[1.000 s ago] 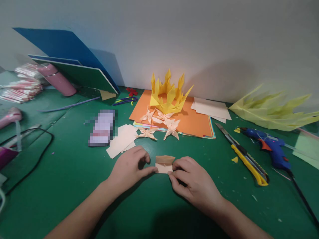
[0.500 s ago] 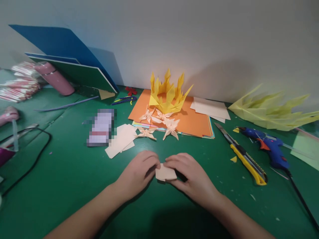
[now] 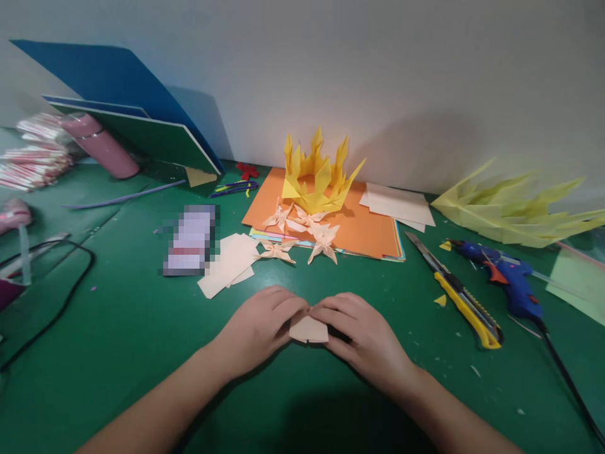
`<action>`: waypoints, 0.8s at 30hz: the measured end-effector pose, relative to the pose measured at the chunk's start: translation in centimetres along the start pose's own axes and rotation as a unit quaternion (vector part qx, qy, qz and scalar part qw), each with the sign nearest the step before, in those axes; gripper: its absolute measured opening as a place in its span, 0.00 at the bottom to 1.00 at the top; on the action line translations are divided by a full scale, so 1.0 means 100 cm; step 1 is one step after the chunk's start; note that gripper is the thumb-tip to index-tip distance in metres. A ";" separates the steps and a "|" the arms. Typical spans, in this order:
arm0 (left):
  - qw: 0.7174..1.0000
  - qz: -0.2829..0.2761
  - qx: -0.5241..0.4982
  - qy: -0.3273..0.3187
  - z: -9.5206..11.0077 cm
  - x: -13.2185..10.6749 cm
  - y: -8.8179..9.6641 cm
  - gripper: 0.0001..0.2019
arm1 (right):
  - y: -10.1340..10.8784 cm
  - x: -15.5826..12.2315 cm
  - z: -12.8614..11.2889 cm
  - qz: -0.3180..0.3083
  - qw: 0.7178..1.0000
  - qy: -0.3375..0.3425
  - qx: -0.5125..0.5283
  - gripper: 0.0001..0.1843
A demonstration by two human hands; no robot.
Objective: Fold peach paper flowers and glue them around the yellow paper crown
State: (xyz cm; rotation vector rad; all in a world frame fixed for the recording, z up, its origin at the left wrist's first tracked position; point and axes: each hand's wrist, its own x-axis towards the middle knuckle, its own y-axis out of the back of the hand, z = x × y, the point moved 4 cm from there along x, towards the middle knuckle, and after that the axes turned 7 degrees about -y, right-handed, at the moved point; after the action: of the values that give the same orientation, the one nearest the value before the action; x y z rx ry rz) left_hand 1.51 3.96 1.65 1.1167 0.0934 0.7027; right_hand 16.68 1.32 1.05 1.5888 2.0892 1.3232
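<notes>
The left hand (image 3: 263, 323) and right hand (image 3: 363, 325), fingers curled nearly closed, grip one folded paper (image 3: 308, 330) in front of the bright yellow crown (image 3: 322, 184). Four paper flowers (image 3: 324, 242) lie nearer it; leftward, one phone (image 3: 190, 236) is unreadably pixelated.

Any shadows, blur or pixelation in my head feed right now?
Head view: pixelation over the phone; broad shadow on the wall, right of the yellow paper crown; dark shadow on the green table, bottom centre; bundled sticks at the left edge soft; folded paper between left hand and right hand fairly clear.
</notes>
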 end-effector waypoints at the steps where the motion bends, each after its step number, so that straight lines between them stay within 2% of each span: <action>1: 1.000 0.001 0.013 -0.012 0.000 0.001 0.000 0.05 | 0.000 0.000 0.000 0.002 1.000 0.000 0.002 0.09; 4: 0.999 0.010 0.042 -0.033 0.001 0.001 0.001 0.06 | 0.001 -0.001 0.000 0.022 1.000 0.001 0.002 0.10; 7: 0.998 0.030 0.053 -0.024 0.001 0.000 0.003 0.06 | 0.002 -0.003 0.001 0.039 0.999 0.001 0.009 0.10; 13: 0.999 0.032 -0.008 -0.002 0.001 0.001 0.001 0.07 | 0.003 -0.003 0.000 0.032 0.999 -0.007 0.030 0.10; 18: 0.991 0.052 -0.086 0.088 -0.001 -0.001 -0.002 0.06 | 0.003 -0.003 -0.001 0.019 0.998 -0.013 0.060 0.10; 22: 0.969 0.044 -0.152 0.187 -0.001 -0.002 -0.005 0.07 | 0.002 -0.002 0.002 0.010 0.993 -0.074 0.088 0.12; 24: 0.949 0.045 -0.200 0.239 -0.001 -0.003 -0.009 0.09 | 0.001 -0.002 0.004 0.022 0.986 -0.120 0.111 0.12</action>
State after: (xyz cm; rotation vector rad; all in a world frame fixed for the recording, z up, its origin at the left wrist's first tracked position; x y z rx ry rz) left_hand 1.62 3.67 0.80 0.5486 0.2998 1.0152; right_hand 17.09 1.36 0.78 1.7897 2.1213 0.8815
